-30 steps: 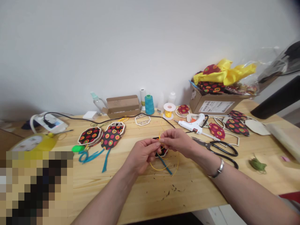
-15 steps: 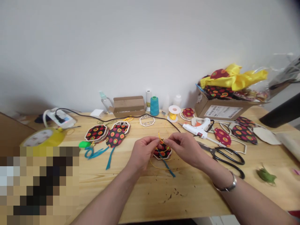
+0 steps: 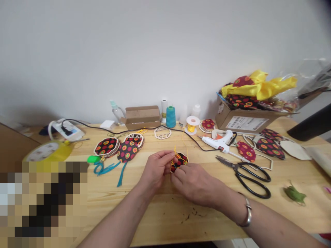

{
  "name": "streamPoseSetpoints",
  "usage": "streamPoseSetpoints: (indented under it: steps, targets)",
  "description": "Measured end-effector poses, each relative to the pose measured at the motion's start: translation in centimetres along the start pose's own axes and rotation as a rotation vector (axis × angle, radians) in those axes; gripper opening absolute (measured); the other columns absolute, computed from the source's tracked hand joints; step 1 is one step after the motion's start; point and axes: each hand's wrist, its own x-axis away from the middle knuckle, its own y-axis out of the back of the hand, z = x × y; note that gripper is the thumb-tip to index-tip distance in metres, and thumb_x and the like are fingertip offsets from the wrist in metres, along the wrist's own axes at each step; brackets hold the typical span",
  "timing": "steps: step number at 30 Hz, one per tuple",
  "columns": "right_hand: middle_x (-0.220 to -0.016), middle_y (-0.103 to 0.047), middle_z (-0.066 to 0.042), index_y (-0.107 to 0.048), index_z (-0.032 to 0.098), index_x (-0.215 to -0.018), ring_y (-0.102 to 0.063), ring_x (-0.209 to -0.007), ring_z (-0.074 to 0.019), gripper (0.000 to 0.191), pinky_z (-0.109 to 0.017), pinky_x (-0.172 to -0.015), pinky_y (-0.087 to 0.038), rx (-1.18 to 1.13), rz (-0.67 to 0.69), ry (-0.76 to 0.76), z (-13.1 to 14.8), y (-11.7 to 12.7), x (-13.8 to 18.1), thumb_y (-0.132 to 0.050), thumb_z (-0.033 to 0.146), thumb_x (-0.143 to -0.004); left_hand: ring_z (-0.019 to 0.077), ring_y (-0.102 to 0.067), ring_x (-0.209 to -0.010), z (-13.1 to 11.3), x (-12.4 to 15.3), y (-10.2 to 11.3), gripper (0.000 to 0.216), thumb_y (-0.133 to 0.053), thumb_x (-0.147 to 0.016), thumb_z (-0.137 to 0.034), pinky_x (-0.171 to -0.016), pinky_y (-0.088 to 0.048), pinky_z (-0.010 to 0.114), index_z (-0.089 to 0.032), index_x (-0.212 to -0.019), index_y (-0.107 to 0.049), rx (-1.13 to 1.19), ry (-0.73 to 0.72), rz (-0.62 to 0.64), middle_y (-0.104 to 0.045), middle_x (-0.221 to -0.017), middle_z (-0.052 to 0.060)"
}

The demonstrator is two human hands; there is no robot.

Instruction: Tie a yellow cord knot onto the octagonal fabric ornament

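Observation:
My left hand (image 3: 158,166) pinches a loop of yellow cord (image 3: 175,150) at the left edge of a small octagonal ornament (image 3: 182,159). This ornament has dark patterned fabric and a pale wooden rim. My right hand (image 3: 192,182) is closed and turned knuckles up over the ornament's lower edge. Into its fingers runs the yellow cord, which comes down from the white spool (image 3: 192,121); the fingertips are partly hidden. The ornament's teal tassel is covered by the right hand. Black-handled scissors (image 3: 252,175) lie spread to the right.
A white glue gun (image 3: 218,141) lies behind the scissors. Stacked ornaments (image 3: 106,146) with teal tassels are at left. Along the wall stand a teal thread cone (image 3: 170,117), a small cardboard box (image 3: 142,117) and a larger box of fabric (image 3: 243,122). A black cable (image 3: 134,131) crosses the table.
My right hand has dropped from the ornament's top to its lower edge and turned knuckles up, covering the tassel. The left hand keeps its pinch in nearly the same place.

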Motion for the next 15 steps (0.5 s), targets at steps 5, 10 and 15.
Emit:
streamPoseSetpoints:
  steps: [5, 10, 15]
  targets:
    - [-0.076, -0.058, -0.007, -0.055, 0.017, -0.067, -0.051, -0.071, -0.0153, 0.023, -0.029, -0.064, -0.041, -0.492, -0.254, -0.275, -0.9, 1.0, -0.2, -0.043, 0.025, -0.084, 0.0038, -0.042, -0.042, 0.2, 0.0, 0.0, 0.017, -0.068, -0.064, -0.028, -0.041, -0.027, 0.016, -0.012, -0.069, -0.065, 0.009, -0.004, 0.005, -0.058, -0.055, -0.001]
    - [-0.076, -0.059, -0.006, -0.056, 0.015, -0.075, -0.054, -0.072, -0.0151, 0.019, -0.03, -0.068, -0.044, -1.046, -0.351, -0.878, -2.9, 0.0, -0.9, -0.047, 0.03, -0.082, 0.0014, -0.035, -0.039, 0.1, 0.3, -0.3, 0.019, -0.068, -0.064, -0.029, -0.037, -0.02, 0.015, -0.012, -0.072, -0.066, -0.056, -0.002, -0.013, -0.058, -0.055, -0.001]
    - [-0.067, -0.058, -0.002, -0.051, 0.014, -0.077, -0.055, -0.058, -0.0114, 0.025, -0.026, -0.056, -0.046, -1.619, -0.163, -0.964, -3.1, -0.6, -1.2, -0.054, 0.04, -0.076, 0.0015, -0.035, -0.039, -0.2, 0.5, -0.6, 0.017, -0.064, -0.068, -0.027, -0.037, -0.02, 0.015, -0.012, -0.073, -0.067, -0.125, -0.023, 0.057, -0.057, -0.054, -0.001]
